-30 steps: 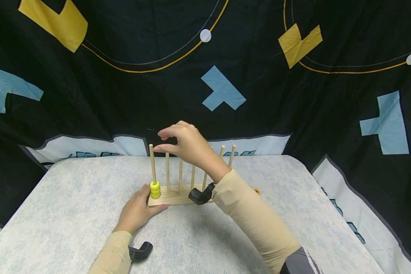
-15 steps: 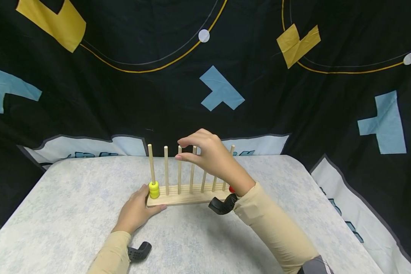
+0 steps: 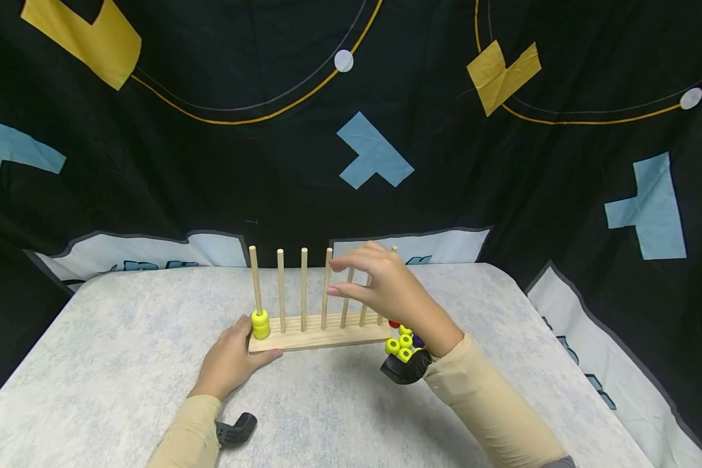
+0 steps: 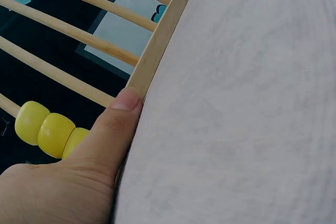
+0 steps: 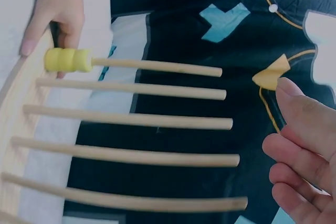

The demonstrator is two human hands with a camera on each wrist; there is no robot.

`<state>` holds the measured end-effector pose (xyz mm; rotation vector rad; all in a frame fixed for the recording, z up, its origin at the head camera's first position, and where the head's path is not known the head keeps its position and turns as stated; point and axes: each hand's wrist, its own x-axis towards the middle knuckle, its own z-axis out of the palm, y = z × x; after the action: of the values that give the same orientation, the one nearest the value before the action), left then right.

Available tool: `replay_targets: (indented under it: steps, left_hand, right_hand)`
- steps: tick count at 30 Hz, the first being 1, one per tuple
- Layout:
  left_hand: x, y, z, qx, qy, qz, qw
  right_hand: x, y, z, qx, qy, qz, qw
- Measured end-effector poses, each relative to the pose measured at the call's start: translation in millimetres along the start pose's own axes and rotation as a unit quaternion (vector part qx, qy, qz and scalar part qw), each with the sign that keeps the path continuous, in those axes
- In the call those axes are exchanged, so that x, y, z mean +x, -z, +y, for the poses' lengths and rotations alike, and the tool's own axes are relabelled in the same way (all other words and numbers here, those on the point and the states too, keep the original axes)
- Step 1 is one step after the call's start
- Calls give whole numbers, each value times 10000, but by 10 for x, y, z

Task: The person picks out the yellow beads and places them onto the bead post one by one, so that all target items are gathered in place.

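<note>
The left hand (image 3: 225,361) grips the near end of the wooden base (image 3: 322,337), its thumb along the front edge and its fingers behind. Just beside that grip, yellow beads (image 3: 260,325) sit stacked at the foot of the end rod (image 3: 256,279). The right hand (image 3: 380,279) holds nothing; thumb and fingers curve apart, raised near the rod tops and not touching them in its wrist view. Below the right wrist, next to the base's far end, lie loose yellow beads (image 3: 405,340), a red bead (image 3: 394,324) and a dark bead (image 3: 418,341); the forearm hides part of this group, so their full number is unclear.

Firm, even pressure from the left thumb should hold the base from sliding. The right hand would do well to pass clear of the rods, and a bead is best pinched by its sides, hole unobstructed.
</note>
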<state>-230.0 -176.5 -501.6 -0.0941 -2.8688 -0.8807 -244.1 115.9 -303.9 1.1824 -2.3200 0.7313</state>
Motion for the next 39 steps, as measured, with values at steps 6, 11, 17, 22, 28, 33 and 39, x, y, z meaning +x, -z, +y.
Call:
replay_targets:
  steps: [6, 11, 17, 22, 28, 33, 39]
  left_hand:
    - [0, -5, -1, 6, -44, 13, 10000]
    - [2, -4, 0, -8, -47, 1, 10000]
    - [1, -4, 3, -20, -30, -17, 10000]
    - [-2, -2, 2, 0, -35, -4, 10000]
    - [-1, 8, 7, 3, -24, -11, 10000]
    - [3, 4, -1, -23, -32, -12, 10000]
    - [8, -3, -10, -34, 7, -34, 10000]
  right_hand:
    - [-278, 24, 140, 78, -411, -80, 9991]
    - [-490, 41, 273, 21, -890, -178, 9959]
    - [-757, 37, 504, 41, -1558, -172, 9876]
    - [-962, -21, 720, 2, -2189, -290, 9753]
    - [-1168, -177, 963, 13, -3026, -714, 9504]
    - [-1278, -331, 1126, 158, -3430, -1041, 9334]
    - [-1359, -458, 1275, 156, -3609, -1258, 9240]
